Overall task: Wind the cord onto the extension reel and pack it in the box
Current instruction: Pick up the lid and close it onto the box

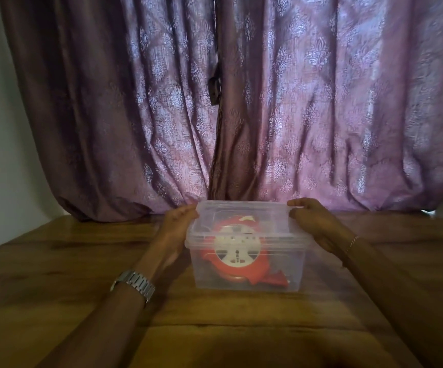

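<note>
One red extension reel (237,254) with a white socket face lies inside the clear plastic box (247,277), lid (244,213) on top, at the table's (55,261) centre. At nine o'clock of the box the left hand (173,229) grasps the lid's edge; at three o'clock the right hand (314,224) grasps the opposite edge. Purple curtains (241,102) hang at twelve o'clock.

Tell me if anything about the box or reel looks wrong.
Nothing stands out. The red reel sits inside the clear box, the lid lies level on top, and both hands hold its ends.
</note>
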Motion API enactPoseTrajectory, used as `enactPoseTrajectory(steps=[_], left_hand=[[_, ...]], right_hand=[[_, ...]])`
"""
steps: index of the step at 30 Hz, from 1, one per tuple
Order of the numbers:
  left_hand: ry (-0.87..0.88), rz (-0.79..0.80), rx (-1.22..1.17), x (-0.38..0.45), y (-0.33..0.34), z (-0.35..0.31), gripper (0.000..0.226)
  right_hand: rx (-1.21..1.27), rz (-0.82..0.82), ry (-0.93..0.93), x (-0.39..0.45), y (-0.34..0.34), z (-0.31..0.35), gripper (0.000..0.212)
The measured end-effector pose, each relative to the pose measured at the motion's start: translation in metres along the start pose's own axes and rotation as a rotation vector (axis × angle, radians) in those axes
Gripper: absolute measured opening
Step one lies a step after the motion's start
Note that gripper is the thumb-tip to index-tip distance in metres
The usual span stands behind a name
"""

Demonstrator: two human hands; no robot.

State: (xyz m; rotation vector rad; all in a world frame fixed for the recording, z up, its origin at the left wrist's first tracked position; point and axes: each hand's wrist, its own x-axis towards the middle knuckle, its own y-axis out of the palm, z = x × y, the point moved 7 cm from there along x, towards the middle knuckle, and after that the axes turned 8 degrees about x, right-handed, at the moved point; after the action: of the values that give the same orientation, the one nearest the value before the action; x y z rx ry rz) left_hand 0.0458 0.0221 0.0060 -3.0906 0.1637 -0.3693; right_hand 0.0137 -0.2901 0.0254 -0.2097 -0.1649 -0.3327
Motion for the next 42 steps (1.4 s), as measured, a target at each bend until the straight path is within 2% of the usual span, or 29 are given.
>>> enactPoseTrajectory(steps=[9, 14, 23, 27, 33, 39, 42], left_hand=[[-0.025, -0.081, -0.008, 0.003, -0.008, 0.008, 0.018], [-0.031, -0.066, 0.024, 0.005, -0.007, 0.009, 0.036], [-0.073, -0.061, -0.019, 0.007, -0.006, 0.011, 0.018], [-0.063, -0.064, -0.058, 0.004, -0.007, 0.011, 0.019], [-0.049, -0.063, -0.112, 0.002, -0.007, 0.013, 0.024], [-0.033, -0.078, -0.101, 0.003, -0.008, 0.013, 0.014], [-0.038, -0.094, -0.152, 0.002, -0.006, 0.011, 0.008]], right_hand=[[-0.019, 0.045, -0.025, -0.003, 0.004, 0.004, 0.020], [-0.077, 0.095, -0.018, -0.006, 0.007, 0.008, 0.023], [-0.266, 0.153, 0.004, -0.009, 0.014, 0.016, 0.022], [-0.310, 0.178, 0.030, -0.011, 0.015, 0.017, 0.022], [-0.447, 0.233, 0.058, -0.012, 0.014, 0.021, 0.032], [-0.469, 0.164, 0.049, -0.014, 0.014, 0.019, 0.036], [-0.392, 0.126, 0.046, -0.014, 0.015, 0.019, 0.034]])
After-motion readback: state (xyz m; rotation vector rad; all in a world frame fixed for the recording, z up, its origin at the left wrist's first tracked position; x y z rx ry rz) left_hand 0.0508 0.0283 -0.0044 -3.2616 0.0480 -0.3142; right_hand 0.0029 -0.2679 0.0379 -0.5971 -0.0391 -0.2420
